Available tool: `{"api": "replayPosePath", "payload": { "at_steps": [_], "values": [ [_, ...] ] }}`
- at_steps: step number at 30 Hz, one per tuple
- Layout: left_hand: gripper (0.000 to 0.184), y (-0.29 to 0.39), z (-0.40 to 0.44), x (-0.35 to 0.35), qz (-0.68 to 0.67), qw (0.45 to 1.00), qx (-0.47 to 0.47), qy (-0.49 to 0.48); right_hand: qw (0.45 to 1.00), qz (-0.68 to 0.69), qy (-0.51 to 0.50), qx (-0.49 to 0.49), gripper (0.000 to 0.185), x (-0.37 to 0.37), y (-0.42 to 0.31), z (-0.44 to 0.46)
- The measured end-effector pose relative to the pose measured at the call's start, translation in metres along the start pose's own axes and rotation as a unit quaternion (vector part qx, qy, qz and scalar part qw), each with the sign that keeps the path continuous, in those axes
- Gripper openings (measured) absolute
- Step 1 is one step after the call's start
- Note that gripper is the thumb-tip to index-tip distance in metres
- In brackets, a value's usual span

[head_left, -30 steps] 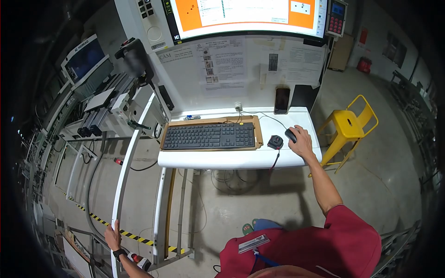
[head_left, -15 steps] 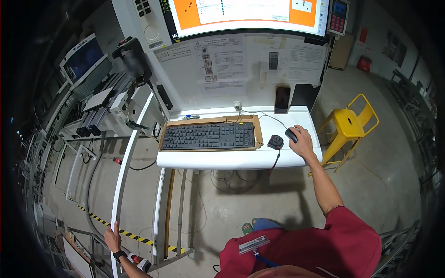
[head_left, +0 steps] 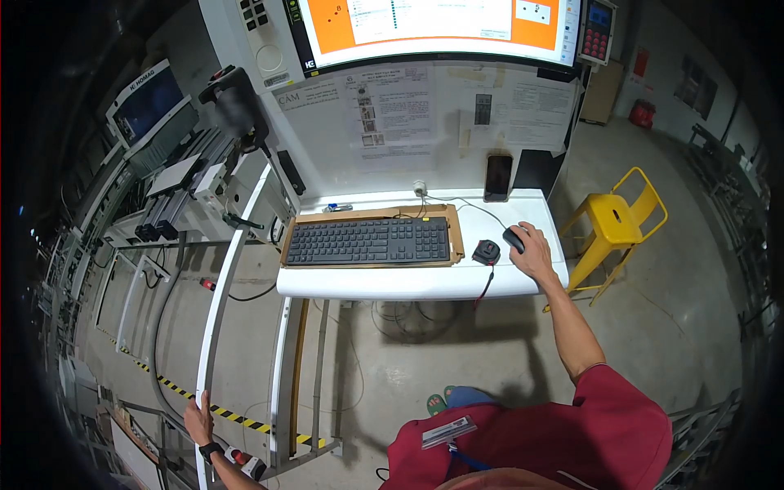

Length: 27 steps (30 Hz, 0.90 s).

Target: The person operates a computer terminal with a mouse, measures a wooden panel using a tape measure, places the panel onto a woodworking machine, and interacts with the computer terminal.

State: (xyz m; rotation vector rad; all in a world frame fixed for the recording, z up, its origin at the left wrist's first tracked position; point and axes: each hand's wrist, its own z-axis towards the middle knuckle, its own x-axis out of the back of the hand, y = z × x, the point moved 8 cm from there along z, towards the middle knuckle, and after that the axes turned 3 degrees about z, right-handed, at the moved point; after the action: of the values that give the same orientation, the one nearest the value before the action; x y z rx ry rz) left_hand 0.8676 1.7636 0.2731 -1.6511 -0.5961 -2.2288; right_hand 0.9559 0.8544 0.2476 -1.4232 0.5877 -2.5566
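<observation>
The left grip (head_left: 198,420) is closed around the lower part of the white rail (head_left: 215,320), which runs on above the hand, well apart from the keyboard. On the desk (head_left: 367,282), the keyboard (head_left: 367,241) lies in a shallow cardboard tray (head_left: 456,255), a pen (head_left: 337,207) just beyond it. Right of the tray sits the tape measure (head_left: 486,252), its strap hanging over the front edge. The phone (head_left: 497,178) leans upright at the back. The mouse (head_left: 514,239) lies on the desk under the fingers of the right grip (head_left: 532,253), which is partly closed over it, palm low behind. Farther right stands a yellow stool (head_left: 614,220).
</observation>
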Motion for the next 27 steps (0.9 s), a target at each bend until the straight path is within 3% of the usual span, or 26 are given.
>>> {"api": "replayPosePath", "payload": {
  "at_steps": [15, 18, 27],
  "values": [
    [0.065, -0.009, 0.003, -0.008, -0.002, 1.0, 0.004, -0.009, 1.0, 0.007, 0.003, 0.008, 0.049, -0.003, 0.004, 0.0],
    [0.065, 0.005, -0.003, 0.005, 0.006, 0.999, -0.025, 0.03, 1.0, 0.007, 0.004, 0.009, 0.049, -0.001, 0.002, 0.0],
    [0.065, -0.003, 0.001, -0.004, -0.016, 1.0, -0.013, -0.008, 1.0, 0.013, 0.001, 0.011, 0.048, -0.001, 0.002, 0.0]
  ]
}}
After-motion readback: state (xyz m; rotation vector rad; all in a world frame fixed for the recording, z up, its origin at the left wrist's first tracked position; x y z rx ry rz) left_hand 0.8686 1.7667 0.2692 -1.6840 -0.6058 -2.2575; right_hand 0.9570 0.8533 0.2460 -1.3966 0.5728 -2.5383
